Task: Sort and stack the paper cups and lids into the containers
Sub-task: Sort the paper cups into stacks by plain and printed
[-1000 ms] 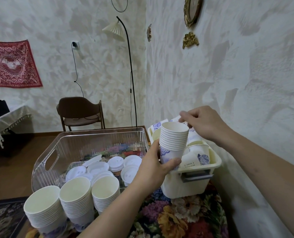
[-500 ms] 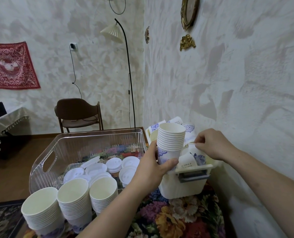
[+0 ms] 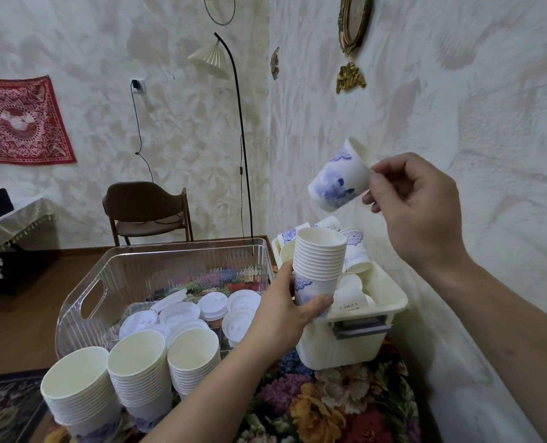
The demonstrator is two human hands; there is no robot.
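- I am holding a stack of paper cups [image 3: 319,262] upright in my left hand [image 3: 285,310]; my fingers are curling round the lowest cup, the thumb on the left side and the fingertips on the near side.
- This stack is staying just over the near left corner of the cream bin [image 3: 345,342], at the right of the scene.
- My right hand [image 3: 415,199] is pinching a single cup [image 3: 340,177] with blue print between the thumb and the first fingers, at its rim; the other fingers are curling loosely.
- The single cup is hanging in the air above the cream bin, tilted, with its bottom pointing to the left and down, well apart from the stack.
- Inside the cream bin, loose cups [image 3: 355,254] are lying in different directions, some with the same blue print.
- To the left, a clear plastic basket [image 3: 83,295] is holding many white lids [image 3: 213,306], lying flat and partly one over another.
- Near me, in front of the basket, three more cup stacks [image 3: 138,362] are standing side by side.
- All of this is sitting on a flowered cloth [image 3: 323,407].
- Far behind, a brown chair [image 3: 147,212] and a floor lamp [image 3: 211,57] are standing by the wall.
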